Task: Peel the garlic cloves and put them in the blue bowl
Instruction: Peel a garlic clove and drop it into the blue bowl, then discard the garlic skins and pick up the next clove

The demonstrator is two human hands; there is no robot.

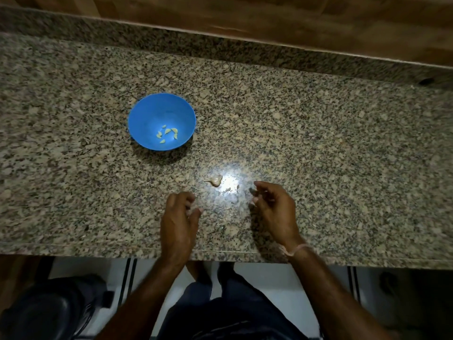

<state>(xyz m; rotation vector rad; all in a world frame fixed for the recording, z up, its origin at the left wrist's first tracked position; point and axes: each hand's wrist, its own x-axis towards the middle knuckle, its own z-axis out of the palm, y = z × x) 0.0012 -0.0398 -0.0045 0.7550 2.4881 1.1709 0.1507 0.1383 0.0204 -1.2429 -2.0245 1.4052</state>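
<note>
A bright glare (pixel 230 181) lies on the speckled table (pixel 343 143) between the hands and washes out the surface there. Any loose scraps of skin are hard to tell from the granite pattern. The fingertips of both hands are blurred. Below the table's near edge the picture is dark, and a black shape at the lower left cannot be made out.

The left hand (pixel 180 217) hovers low over the table with its back to the camera, the grip loose: fingers lightly curled, thumb out straight, and nothing seen in it. The right hand (pixel 274 209) is turned inward, with fingers curled and thumb close to the forefinger. This narrow grip may pinch a small scrap, but I cannot tell. A pale band (pixel 297 249) circles the right wrist.

One unpeeled garlic piece (pixel 216 180) lies on the table just beyond the two hands, at the edge of the glare and touching neither. The blue bowl (pixel 152 111) stands well apart, up and to the left, with several small peeled cloves (pixel 168 134) scattered on its bottom.
</note>
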